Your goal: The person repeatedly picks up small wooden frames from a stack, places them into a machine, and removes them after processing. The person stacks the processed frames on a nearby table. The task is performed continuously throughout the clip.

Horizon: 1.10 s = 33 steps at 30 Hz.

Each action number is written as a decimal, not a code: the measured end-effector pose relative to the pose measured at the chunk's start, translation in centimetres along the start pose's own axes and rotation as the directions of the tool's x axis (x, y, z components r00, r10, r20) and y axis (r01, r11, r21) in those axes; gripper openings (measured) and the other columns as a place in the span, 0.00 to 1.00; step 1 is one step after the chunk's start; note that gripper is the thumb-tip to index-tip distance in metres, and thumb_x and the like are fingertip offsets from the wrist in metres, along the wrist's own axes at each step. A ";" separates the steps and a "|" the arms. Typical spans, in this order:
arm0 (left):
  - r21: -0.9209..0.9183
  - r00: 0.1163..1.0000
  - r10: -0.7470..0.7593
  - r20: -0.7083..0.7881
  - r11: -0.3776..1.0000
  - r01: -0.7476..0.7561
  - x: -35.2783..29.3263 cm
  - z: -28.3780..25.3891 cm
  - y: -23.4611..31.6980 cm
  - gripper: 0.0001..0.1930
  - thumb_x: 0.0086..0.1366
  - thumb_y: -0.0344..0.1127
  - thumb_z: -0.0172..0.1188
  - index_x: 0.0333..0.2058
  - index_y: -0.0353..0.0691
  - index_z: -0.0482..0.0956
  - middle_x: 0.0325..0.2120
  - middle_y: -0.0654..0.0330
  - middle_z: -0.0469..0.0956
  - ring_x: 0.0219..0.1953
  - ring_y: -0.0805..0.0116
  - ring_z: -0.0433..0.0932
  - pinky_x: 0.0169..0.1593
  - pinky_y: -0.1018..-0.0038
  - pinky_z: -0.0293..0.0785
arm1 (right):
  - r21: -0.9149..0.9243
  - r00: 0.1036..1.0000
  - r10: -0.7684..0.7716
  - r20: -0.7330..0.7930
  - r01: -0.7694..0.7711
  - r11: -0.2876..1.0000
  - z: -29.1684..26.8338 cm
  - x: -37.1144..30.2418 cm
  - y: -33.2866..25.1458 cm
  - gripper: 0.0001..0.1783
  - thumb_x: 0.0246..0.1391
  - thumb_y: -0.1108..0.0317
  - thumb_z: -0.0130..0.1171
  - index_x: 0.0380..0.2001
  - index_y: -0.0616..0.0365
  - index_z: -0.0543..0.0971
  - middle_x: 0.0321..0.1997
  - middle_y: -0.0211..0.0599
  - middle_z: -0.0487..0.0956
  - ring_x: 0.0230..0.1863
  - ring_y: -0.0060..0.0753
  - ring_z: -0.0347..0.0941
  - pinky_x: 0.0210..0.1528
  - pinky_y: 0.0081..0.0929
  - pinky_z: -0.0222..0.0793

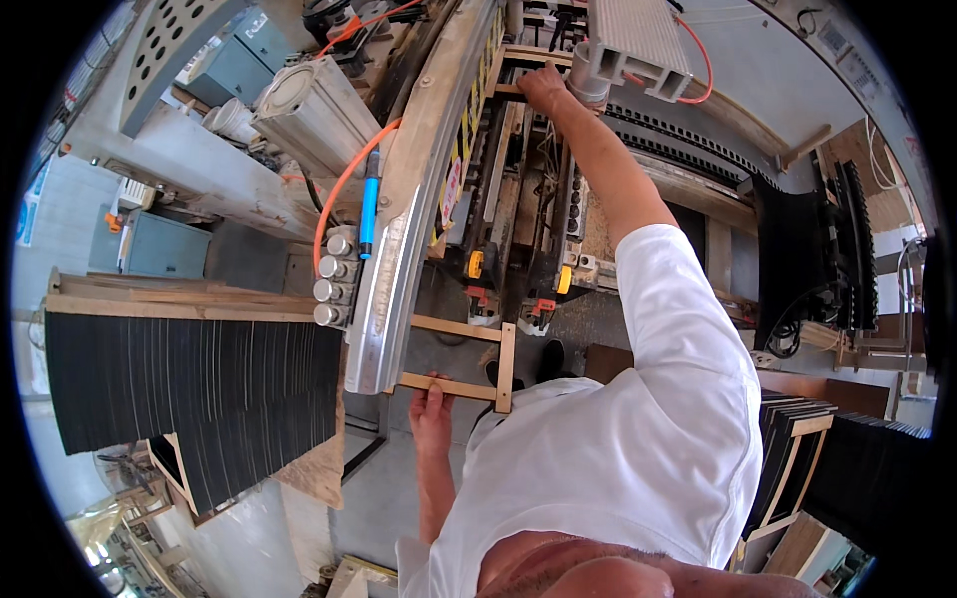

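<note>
At the lower middle, my left hand (431, 417) is closed on the near rail of a light wooden frame (506, 364). The frame's left part passes out of sight behind a long metal beam (384, 299). My right arm stretches far forward over the machine. At its far end, my right hand (543, 90) is closed on the edge of another wooden frame (538, 57), next to a metal cylinder (590, 88). Between the hands lie machine rails with two yellow-and-red fittings, one of them a left yellow knob (476, 264).
A large stack of black-faced panels (189, 379) stands at the left. Orange air hose (334, 199) and a blue pen-like tool (369, 214) run along the beam. A black cable chain (688, 140) lies at the right. More dark frames (797, 458) lean at the lower right.
</note>
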State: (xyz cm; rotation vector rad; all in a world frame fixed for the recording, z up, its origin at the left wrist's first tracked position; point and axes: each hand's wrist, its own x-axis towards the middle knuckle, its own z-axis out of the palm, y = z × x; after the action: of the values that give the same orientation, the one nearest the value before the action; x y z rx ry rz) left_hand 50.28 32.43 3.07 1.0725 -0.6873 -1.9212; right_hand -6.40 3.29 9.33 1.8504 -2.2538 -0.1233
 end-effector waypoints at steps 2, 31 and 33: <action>-0.004 1.000 -0.029 0.006 1.000 0.029 0.7 -0.7 0.6 0.17 0.67 0.35 0.58 0.52 0.35 0.71 0.45 0.57 0.76 0.49 0.68 0.75 0.52 0.69 0.74 | -0.032 1.000 -0.006 0.005 0.006 0.999 0.2 0.5 0.5 0.10 0.48 0.73 0.57 0.34 0.49 0.81 0.37 0.35 0.82 0.44 0.41 0.79 0.51 0.45 0.63; 0.086 0.973 -0.078 -0.218 0.991 0.098 1.8 -0.7 -4.1 0.16 0.66 0.37 0.59 0.50 0.39 0.73 0.43 0.63 0.77 0.45 0.72 0.75 0.47 0.71 0.73 | -0.487 0.976 -0.127 0.179 0.200 0.850 4.0 4.5 0.5 0.10 0.60 0.68 0.56 0.39 0.36 0.82 0.30 0.28 0.77 0.38 0.43 0.75 0.59 0.60 0.61; 0.081 0.973 -0.072 -0.221 0.992 0.092 1.6 -0.3 -4.7 0.15 0.66 0.37 0.60 0.50 0.40 0.74 0.42 0.64 0.77 0.45 0.72 0.75 0.48 0.70 0.73 | -0.522 0.969 -0.101 0.224 0.207 0.827 4.9 5.4 1.3 0.10 0.61 0.68 0.56 0.40 0.34 0.81 0.29 0.28 0.76 0.37 0.41 0.74 0.59 0.60 0.61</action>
State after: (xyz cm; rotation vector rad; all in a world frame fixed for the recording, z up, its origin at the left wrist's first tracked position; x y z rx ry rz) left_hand 48.25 33.48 -1.31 1.3647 -0.6199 -1.8200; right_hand -9.74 -2.11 5.52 1.7427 -1.8854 -0.9037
